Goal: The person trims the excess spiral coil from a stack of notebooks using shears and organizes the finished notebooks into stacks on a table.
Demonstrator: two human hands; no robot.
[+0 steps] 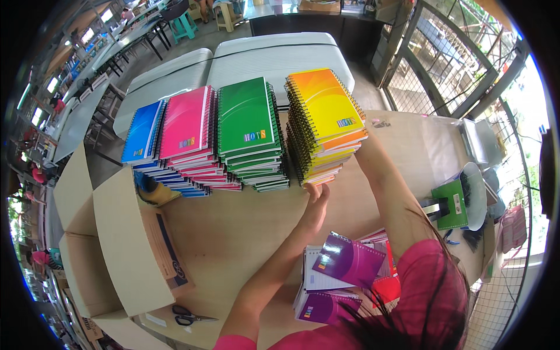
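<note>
A tall stack of spiral notebooks with yellow and orange covers point(326, 105) stands at the far middle of the table. My left hand point(317, 201) grips the lower near end of this stack, its fingers partly tucked beneath it. On the stack's right side, my right forearm point(385, 181) reaches up along it; the right hand's fingers are hidden by the notebooks. Just left of it stand stacks of green notebooks point(245, 114), pink notebooks point(185, 122) and blue notebooks point(142, 131). Close to my body lie purple notebooks point(350, 259), with red notebooks point(387, 289) partly behind my right arm.
At the left is an open cardboard box point(125, 239) with raised flaps. Black-handled scissors point(189, 315) lie near the table's front edge. A green notebook point(449, 204) and a tape dispenser point(434, 210) are on the right. White wrapped bundles point(280, 58) lie beyond the stacks, near a wire-mesh gate point(443, 52).
</note>
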